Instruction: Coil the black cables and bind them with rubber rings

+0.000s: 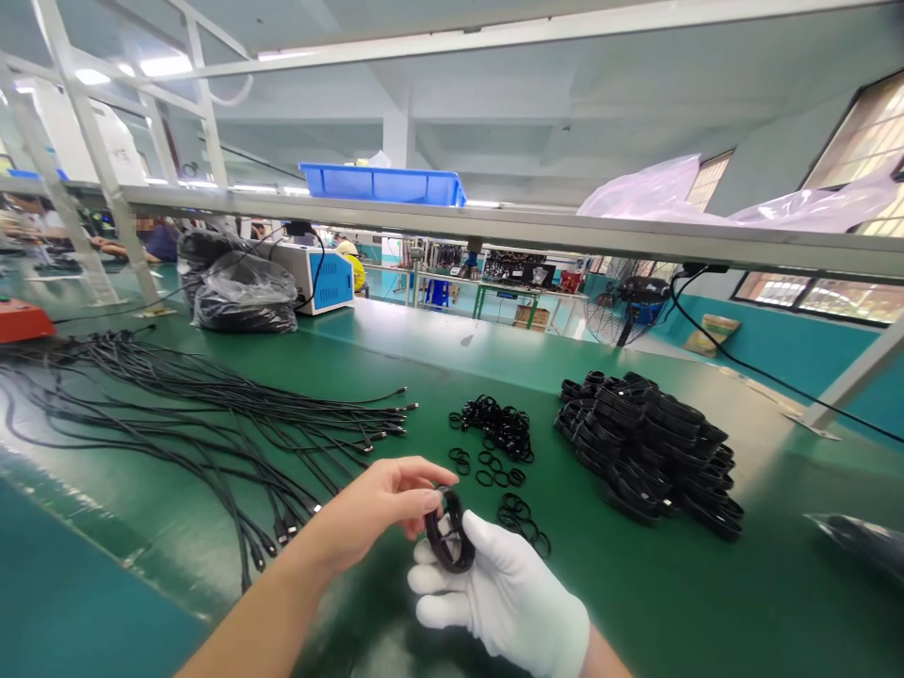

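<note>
A coiled black cable (460, 554) is held between my two hands over the green table, low in the middle of the head view. My bare left hand (385, 504) pinches the coil's upper left side with thumb and fingers. Around its lower right side closes my right hand (501, 589), in a white glove, the thumb on the coil's edge. Just beyond my hands lie loose black rings (514, 513) and a small heap of more black rings (498, 426). Long straight black cables (233, 405) with plugs at their ends spread out to the left.
A large pile of coiled black cables (642, 447) stands on the right. At the back left are black plastic bags (244, 292) and a blue-and-white machine (329, 280). A metal shelf (523, 221) crosses above, bearing a blue tray (381, 184). A red box (24, 320) sits far left.
</note>
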A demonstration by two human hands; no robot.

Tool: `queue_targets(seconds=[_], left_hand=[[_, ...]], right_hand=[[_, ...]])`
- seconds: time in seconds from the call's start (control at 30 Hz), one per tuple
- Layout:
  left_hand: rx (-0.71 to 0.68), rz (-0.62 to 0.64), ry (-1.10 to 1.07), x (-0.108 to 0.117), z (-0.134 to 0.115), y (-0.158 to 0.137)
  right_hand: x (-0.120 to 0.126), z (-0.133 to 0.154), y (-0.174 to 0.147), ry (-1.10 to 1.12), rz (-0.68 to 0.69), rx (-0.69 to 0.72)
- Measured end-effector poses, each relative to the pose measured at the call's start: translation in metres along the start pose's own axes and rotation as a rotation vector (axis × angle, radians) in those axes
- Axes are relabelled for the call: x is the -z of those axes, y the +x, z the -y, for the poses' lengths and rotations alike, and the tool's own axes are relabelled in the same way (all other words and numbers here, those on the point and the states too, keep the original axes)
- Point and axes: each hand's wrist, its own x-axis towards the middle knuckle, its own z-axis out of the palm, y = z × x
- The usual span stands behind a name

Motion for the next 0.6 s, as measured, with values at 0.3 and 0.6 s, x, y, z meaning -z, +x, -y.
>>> queue_targets(seconds=[0.3, 0.6], left_hand=[[0.065, -0.216, -0.001, -0.016, 0.019, 0.01], [0.07, -0.114, 0.017, -0.03, 0.023, -0.011]], right_hand=[[-0.002, 0.001, 0.005, -0.365, -0.176, 0.166], [-0.001, 0.002, 0.005, -0.332, -0.088, 0.123]])
